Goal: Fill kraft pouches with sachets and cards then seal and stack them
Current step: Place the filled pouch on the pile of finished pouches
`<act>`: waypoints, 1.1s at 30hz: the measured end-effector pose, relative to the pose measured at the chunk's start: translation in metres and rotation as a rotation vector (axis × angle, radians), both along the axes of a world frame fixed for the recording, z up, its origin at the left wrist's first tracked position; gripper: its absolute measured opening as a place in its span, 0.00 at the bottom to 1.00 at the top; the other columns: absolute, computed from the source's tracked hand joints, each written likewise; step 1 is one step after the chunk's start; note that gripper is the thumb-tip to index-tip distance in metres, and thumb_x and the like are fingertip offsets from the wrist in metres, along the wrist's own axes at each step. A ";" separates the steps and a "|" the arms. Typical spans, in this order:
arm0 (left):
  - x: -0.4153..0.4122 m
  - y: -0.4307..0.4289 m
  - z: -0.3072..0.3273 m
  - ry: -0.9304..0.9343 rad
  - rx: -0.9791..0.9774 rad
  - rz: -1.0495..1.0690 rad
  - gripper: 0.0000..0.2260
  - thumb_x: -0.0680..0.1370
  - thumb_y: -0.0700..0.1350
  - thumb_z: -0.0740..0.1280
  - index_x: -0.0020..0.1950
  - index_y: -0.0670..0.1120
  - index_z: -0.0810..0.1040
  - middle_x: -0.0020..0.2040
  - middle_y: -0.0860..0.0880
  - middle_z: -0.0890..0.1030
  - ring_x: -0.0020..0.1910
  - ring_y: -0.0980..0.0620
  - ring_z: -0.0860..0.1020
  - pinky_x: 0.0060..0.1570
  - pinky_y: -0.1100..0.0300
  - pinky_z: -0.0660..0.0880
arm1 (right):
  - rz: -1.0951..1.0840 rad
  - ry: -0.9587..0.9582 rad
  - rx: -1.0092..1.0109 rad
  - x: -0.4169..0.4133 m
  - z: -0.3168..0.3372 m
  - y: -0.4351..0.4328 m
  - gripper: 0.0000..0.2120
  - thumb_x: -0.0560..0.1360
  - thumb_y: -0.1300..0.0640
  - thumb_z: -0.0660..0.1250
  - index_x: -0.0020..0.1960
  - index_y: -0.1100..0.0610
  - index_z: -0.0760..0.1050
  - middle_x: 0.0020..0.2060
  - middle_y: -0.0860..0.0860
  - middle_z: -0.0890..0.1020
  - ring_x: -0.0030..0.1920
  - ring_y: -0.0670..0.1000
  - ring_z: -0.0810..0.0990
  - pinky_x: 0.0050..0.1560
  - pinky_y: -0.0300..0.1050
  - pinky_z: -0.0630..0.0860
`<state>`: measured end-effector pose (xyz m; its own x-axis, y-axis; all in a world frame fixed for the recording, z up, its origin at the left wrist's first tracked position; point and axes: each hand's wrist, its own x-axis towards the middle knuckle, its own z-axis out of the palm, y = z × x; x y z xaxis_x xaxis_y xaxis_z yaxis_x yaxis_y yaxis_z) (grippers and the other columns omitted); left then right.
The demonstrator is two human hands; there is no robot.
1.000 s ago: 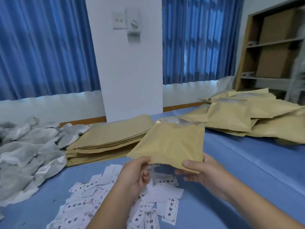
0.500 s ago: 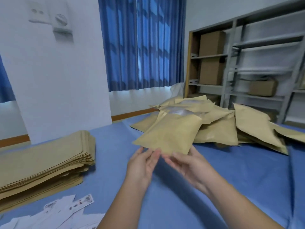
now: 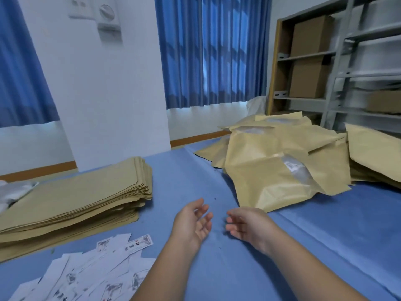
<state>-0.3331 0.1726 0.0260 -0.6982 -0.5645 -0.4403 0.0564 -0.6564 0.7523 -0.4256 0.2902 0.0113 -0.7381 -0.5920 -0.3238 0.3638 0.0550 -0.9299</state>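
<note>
empty pouch stack (image 3: 71, 200) flat at left, in reach for filling | cards (image 3: 93, 272) loose near-left | left hand (image 3: 192, 224) and right hand (image 3: 249, 227) open, empty over tabletop (image 3: 303, 246) | filled pouches (image 3: 280, 168) heaped far right as output pile

**Pouches, cards, sachets on blue bench**

Filled kraft pouches (image 3: 282, 161) lie in a loose overlapping heap at right, tan, puffy, creased. The nearest filled pouch (image 3: 273, 181) lies flat with a clear window facing up, something white behind it. Empty flat pouches (image 3: 76, 200) form a neat thick stack at left, edges aligned, rounded corners. White printed cards (image 3: 86, 276) are scattered and overlapping at lower left. Grey-white sachets (image 3: 13, 190) are barely visible at the far left edge.
</note>
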 end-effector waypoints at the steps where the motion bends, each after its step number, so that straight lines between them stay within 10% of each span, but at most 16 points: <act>1: 0.008 -0.003 0.001 -0.005 -0.009 -0.002 0.05 0.79 0.44 0.63 0.48 0.46 0.78 0.44 0.49 0.80 0.39 0.51 0.78 0.36 0.59 0.70 | 0.011 0.011 0.001 0.006 0.002 -0.003 0.02 0.76 0.62 0.65 0.47 0.62 0.75 0.33 0.55 0.78 0.31 0.52 0.77 0.34 0.42 0.75; 21: 0.315 -0.155 -0.014 -0.326 -0.608 0.541 0.05 0.78 0.42 0.66 0.45 0.44 0.81 0.35 0.48 0.80 0.28 0.52 0.74 0.30 0.59 0.67 | 0.626 0.296 0.021 0.202 0.026 -0.168 0.03 0.76 0.61 0.67 0.45 0.59 0.79 0.34 0.53 0.81 0.30 0.49 0.79 0.30 0.39 0.73; 30: 0.334 -0.187 -0.057 -0.590 -0.877 0.459 0.10 0.76 0.40 0.65 0.40 0.53 0.82 0.31 0.54 0.81 0.27 0.53 0.75 0.31 0.59 0.69 | 0.741 1.627 0.374 0.225 0.044 -0.268 0.16 0.74 0.58 0.60 0.61 0.54 0.72 0.57 0.51 0.73 0.58 0.55 0.74 0.55 0.49 0.72; 33: 0.332 -0.187 -0.058 -0.683 -0.943 0.402 0.12 0.75 0.43 0.65 0.37 0.58 0.80 0.33 0.61 0.81 0.32 0.59 0.77 0.34 0.61 0.70 | 0.751 1.806 0.495 0.215 0.048 -0.299 0.26 0.77 0.53 0.60 0.73 0.53 0.61 0.74 0.52 0.61 0.71 0.56 0.64 0.66 0.53 0.65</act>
